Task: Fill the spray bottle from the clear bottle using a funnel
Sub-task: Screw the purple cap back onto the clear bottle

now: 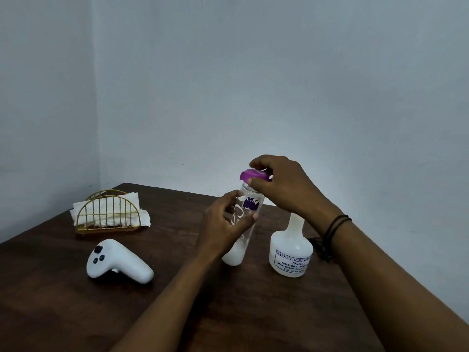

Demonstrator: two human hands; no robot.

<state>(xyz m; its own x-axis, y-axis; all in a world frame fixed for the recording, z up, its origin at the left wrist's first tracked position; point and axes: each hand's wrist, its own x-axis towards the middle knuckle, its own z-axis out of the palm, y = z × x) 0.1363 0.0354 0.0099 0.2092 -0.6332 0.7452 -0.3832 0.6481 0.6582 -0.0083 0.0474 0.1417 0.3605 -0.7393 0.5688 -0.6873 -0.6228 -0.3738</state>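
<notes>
A tall clear bottle with purple lettering stands upright near the middle of the dark wooden table. My left hand is wrapped around its body. My right hand grips its purple cap from above. To the right stands a squat white translucent spray bottle with a printed label; its neck is partly hidden behind my right wrist and no spray head shows on it. No funnel is in view.
A white handheld controller lies on the table to the left. Behind it sits a gold wire holder with white napkins. A dark cord lies behind the spray bottle. Pale walls meet at the far left corner.
</notes>
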